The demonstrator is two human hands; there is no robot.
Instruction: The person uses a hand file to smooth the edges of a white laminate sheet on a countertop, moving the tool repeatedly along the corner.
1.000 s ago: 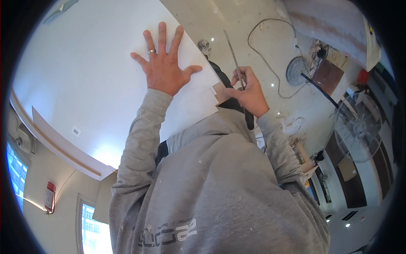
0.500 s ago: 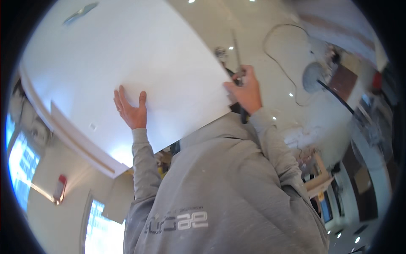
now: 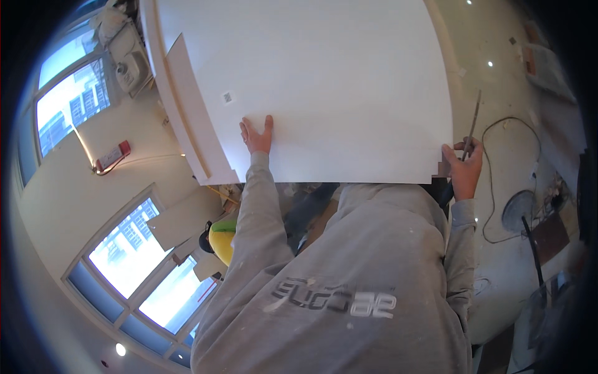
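Because the top of the picture cuts it off, the far end of the large, flat, smooth white board [image 3: 324,81] cannot be seen; its near edge lies just in front of the grey long-sleeved sweatshirt [image 3: 349,262]. The left hand [image 3: 256,136] is at the board near that edge, thumb spread from the close-set fingers and holding nothing; whether the palm presses on the surface is hard to tell. The right hand [image 3: 467,167], at the stepped, notched near-right corner, has its fingers closed around a thin, grey, rod-like tool [image 3: 475,117], which stands tilted, partly hidden by the grip. A small white printed sticker [image 3: 227,97] lies beyond the left hand. Below the board, a rounded yellow-and-green object [image 3: 222,240] is half covered by the left sleeve and unclear. Past the right edge spreads pale floor [image 3: 492,84], with a dark looped cable [image 3: 512,118] on it.
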